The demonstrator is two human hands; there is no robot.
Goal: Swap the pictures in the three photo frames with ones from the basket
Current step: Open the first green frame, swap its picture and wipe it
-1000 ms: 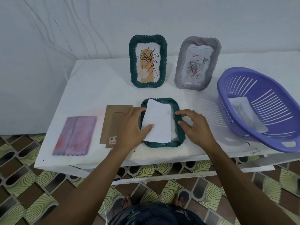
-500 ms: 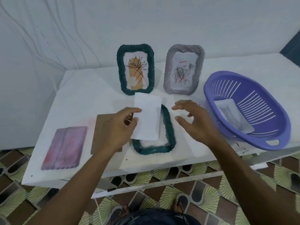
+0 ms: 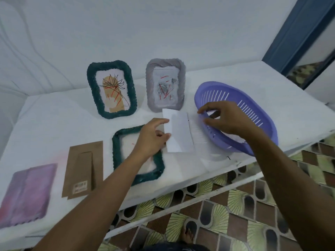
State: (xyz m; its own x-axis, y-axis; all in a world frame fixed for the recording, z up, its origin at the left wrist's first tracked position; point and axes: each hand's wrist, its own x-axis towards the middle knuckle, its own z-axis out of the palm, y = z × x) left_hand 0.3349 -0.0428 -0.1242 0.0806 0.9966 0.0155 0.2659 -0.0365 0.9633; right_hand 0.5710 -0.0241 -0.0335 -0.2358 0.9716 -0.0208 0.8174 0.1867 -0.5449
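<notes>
My left hand (image 3: 151, 137) pinches the left edge of a white picture sheet (image 3: 178, 131), blank side up, above the table between the flat frame and the basket. A dark green frame (image 3: 117, 153) lies flat face down beneath my left wrist, its back open. My right hand (image 3: 225, 117) hovers over the near rim of the purple basket (image 3: 257, 113), fingers loosely curled and holding nothing. Two frames stand against the wall: a green one (image 3: 111, 88) with an orange flower drawing and a grey one (image 3: 165, 84) with a grey rose drawing.
A brown cardboard frame back (image 3: 83, 169) with its stand lies left of the flat frame. A pink-purple picture (image 3: 27, 191) lies at the table's left end. The white table's (image 3: 59, 124) front edge runs close below the frame. A blue door frame (image 3: 297, 33) stands at far right.
My left hand lifted the white sheet off the flat green frame and carried it right. My right hand left the frame and moved over the basket rim. The camera turned right.
</notes>
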